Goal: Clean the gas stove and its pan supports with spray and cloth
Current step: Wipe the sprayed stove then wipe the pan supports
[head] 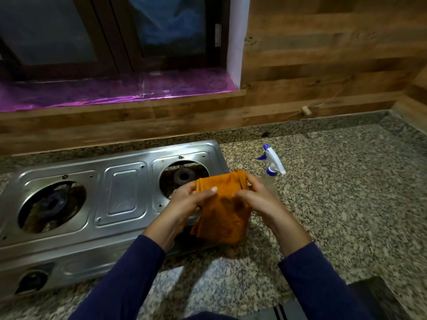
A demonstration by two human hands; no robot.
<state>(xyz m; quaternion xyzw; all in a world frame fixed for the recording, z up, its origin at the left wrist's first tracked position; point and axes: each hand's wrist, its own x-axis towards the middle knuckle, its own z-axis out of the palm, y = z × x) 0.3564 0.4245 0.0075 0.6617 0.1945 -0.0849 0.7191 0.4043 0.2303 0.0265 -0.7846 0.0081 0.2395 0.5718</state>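
Stove sat on the granite counter, long side along the back wall. It's the reference for everything below.

Both hands were off the counter, over the stove's right front corner, clamped on one orange cloth. Left hand pinched the cloth's left edge, thumb on top. Right hand gripped the right edge, fingers curled over it. Cloth looked folded over at the top with the rest hanging down. My read: she was folding or bunching it into a pad before wiping. Neither hand touched the steel.

Spray bottle stood upright just right of the stove, behind the right hand, nozzle pointing away toward the wall. Probably parked there for quick reach by the right hand. Lower body was partly hidden by the hand.

Pan supports weren't on the stove; both burner openings were bare. Likely lifted off so the top plate could be wiped flat. Couldn't see where they went.

Counts:
- stoves: 1
- burner openings: 2, left burner and right burner
- knobs visible: 1, a front knob at the stove's left front
- cloths: 1
- spray bottles: 1
- pan supports in view: 0
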